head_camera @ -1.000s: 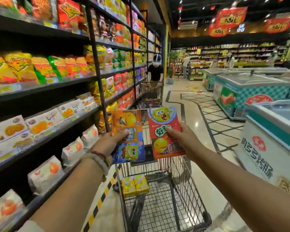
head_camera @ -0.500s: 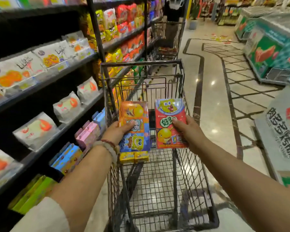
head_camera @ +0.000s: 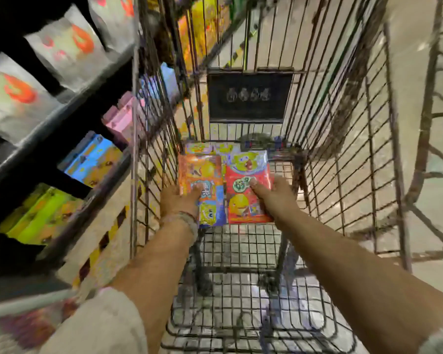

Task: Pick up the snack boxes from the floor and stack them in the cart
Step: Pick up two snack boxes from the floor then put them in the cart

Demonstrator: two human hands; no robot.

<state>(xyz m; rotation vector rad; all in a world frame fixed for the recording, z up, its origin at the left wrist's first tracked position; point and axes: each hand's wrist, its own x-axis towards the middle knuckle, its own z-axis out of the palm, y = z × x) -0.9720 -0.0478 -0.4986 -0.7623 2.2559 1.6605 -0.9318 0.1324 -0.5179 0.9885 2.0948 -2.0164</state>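
Cart (head_camera: 348, 149) bottom — boxes (head_camera: 248, 190) under both grips.

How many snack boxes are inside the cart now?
3 visible: orange box in left hand, red box in right hand, yellow box beyond them, partly hidden; more may lie underneath.

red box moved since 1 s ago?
Yes. The red snack box, gripped by the right hand, has gone down from above the cart rim to deep inside the basket, beside the orange snack box.
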